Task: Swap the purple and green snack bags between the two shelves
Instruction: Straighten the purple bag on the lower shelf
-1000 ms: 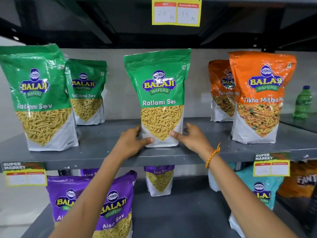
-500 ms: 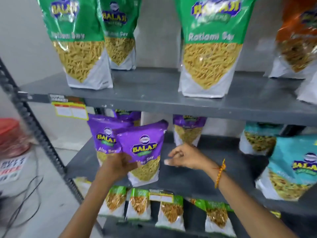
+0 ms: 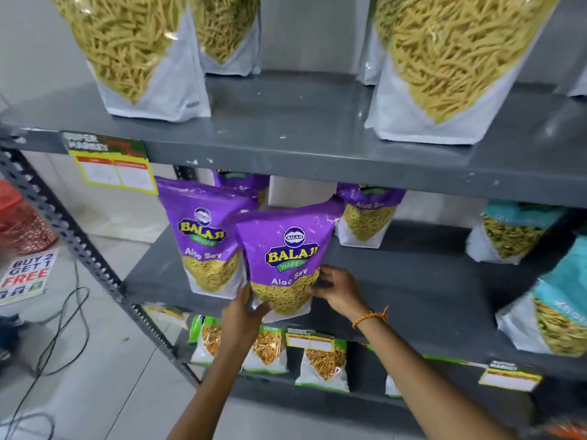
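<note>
A purple Aloo Sev bag (image 3: 282, 249) stands at the front of the lower shelf (image 3: 413, 290). My left hand (image 3: 244, 315) grips its bottom left corner and my right hand (image 3: 338, 289) holds its right edge. A second purple bag (image 3: 203, 239) stands just behind it to the left, and two more (image 3: 368, 214) sit further back. On the upper shelf (image 3: 286, 122) stand the green Ratlami Sev bags (image 3: 444, 65) (image 3: 139, 52); only their clear lower halves show, their green tops cut off by the frame.
Teal snack bags (image 3: 540, 300) stand at the right of the lower shelf. Small green-topped packets (image 3: 266, 347) line the shelf below. A slotted metal upright (image 3: 79, 246) runs diagonally on the left, with cables, a red basket (image 3: 19, 220) and a promo sign (image 3: 25, 274) on the floor.
The view has dropped from the upper shelf to the lower one. My hands left the green bag and took hold of the front purple bag, my right hand closing on its right edge.
</note>
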`<move>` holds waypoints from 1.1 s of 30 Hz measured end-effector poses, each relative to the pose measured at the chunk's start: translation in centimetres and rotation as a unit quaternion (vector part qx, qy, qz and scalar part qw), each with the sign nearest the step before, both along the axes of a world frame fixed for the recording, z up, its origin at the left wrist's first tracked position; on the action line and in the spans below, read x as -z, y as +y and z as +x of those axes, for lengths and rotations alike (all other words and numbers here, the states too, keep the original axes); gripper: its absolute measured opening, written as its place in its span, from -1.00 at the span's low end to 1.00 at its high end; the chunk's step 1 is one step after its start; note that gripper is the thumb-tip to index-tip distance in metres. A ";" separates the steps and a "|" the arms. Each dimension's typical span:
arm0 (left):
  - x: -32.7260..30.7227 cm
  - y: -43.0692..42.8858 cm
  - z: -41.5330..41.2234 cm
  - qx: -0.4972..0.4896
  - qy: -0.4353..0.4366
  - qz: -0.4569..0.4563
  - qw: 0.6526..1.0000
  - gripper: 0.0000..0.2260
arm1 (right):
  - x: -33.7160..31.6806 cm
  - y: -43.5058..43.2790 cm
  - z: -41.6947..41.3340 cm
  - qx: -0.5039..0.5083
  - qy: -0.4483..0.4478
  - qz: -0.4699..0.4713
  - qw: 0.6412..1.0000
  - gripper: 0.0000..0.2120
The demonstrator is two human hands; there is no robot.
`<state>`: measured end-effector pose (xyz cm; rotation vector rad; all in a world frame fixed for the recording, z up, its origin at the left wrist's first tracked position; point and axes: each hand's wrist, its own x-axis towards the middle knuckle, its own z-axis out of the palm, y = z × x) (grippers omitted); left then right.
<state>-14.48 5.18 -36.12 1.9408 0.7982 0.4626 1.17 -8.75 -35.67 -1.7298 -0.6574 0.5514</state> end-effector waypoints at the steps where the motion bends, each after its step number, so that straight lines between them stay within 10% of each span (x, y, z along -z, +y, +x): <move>1: -0.2 -0.5 0.6 0.013 -0.006 0.000 1.000 -0.57 | -0.2 -0.9 0.2 0.014 -0.007 0.004 1.000 -0.68; 14: -0.9 -8.4 10.8 0.174 0.020 0.039 0.984 -0.63 | -0.4 -12.5 3.6 0.217 -0.069 0.017 0.974 -0.69; 33: 0.3 -8.2 11.1 0.186 0.025 -0.031 0.982 -0.52 | 1.1 -12.7 3.8 0.158 -0.017 -0.007 0.987 -0.74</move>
